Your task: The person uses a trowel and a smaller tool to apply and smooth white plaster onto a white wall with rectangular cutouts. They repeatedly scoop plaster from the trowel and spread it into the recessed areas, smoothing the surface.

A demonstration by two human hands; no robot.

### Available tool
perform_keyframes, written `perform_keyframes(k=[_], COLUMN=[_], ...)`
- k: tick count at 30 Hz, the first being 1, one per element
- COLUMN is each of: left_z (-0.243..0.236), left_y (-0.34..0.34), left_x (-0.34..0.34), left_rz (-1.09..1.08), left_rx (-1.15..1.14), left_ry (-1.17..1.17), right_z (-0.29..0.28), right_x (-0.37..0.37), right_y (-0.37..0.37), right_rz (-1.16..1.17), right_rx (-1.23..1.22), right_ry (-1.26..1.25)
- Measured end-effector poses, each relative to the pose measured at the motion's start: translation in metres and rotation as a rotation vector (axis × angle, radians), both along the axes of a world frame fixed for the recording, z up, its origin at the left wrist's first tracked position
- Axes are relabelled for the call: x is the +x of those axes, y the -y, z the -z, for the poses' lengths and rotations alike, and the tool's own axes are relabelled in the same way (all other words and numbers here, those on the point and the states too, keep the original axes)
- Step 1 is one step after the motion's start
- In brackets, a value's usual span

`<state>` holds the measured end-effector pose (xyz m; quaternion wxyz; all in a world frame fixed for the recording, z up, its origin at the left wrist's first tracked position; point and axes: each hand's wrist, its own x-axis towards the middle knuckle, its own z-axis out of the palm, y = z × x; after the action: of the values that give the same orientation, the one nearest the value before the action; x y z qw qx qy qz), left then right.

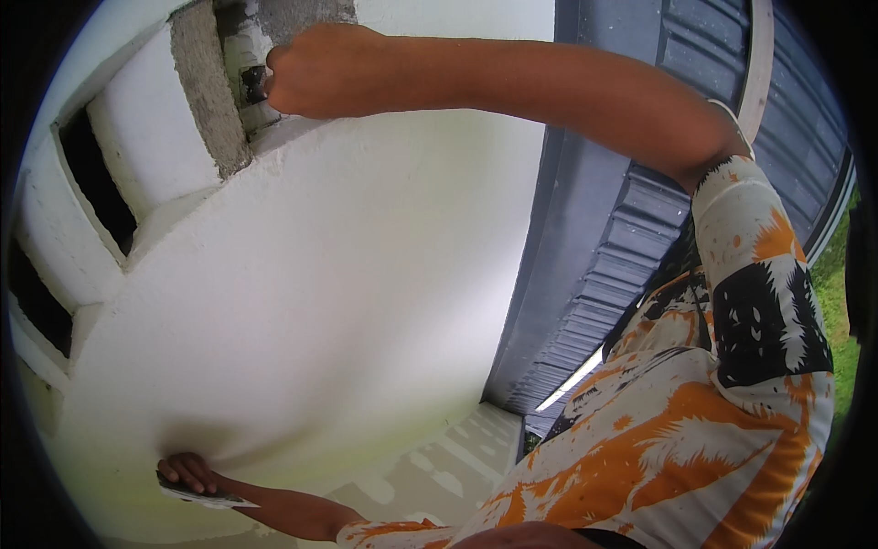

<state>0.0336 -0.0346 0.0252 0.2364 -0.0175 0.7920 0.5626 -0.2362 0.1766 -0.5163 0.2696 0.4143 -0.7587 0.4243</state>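
Note:
My right hand (pixel 318 73) is closed in a fist beside a recess high in the white wall (pixel 366 238). Its fingertips face the recess and are mostly hidden, so what they hold, if anything, does not show. Just left of the knuckles is a small dark patch (pixel 253 84) that could be a hole or a blade. Rough grey bare mortar (pixel 208 87) borders the recess. Low on the left, my left hand (pixel 189 473) grips a thin flat plate (pixel 208 498) smeared with whitish material, its fingers curled over the edge.
Dark slot openings (pixel 96 178) pierce the wall at the left, between white slanted blocks (pixel 151 114). Blue-grey ribbed metal roofing (pixel 631 229) meets the wall on the right. Uneven pale patches (pixel 430 476) mark the wall's lower part. Grass (pixel 832 293) shows at the far right.

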Motion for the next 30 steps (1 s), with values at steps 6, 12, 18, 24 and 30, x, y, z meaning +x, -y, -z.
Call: perform_keyframes(k=[6, 12, 18, 24, 30], left_z=[-0.004, 0.0, 0.019, 0.006, -0.003], left_y=[0.0, 0.002, -0.016, -0.009, 0.001], left_x=[0.009, 0.013, 0.003, 0.019, 0.006], left_rz=[-0.012, -0.027, -0.034, -0.085, -0.001], left_rx=[-0.013, -0.001, -0.051, -0.04, -0.028], left_ry=[0.01, -0.005, -0.121, -0.114, -0.039], right_z=[0.001, -0.01, -0.007, -0.013, 0.028], right_x=[0.006, 0.009, -0.026, -0.008, -0.006], right_y=[-0.004, -0.018, -0.01, -0.014, 0.017], right_rz=[0.068, -0.068, 0.069, 0.048, 0.11], right_rx=[-0.205, 0.111, -0.096, -0.085, -0.117], right_ry=[0.04, 0.079, -0.021, -0.001, -0.011])
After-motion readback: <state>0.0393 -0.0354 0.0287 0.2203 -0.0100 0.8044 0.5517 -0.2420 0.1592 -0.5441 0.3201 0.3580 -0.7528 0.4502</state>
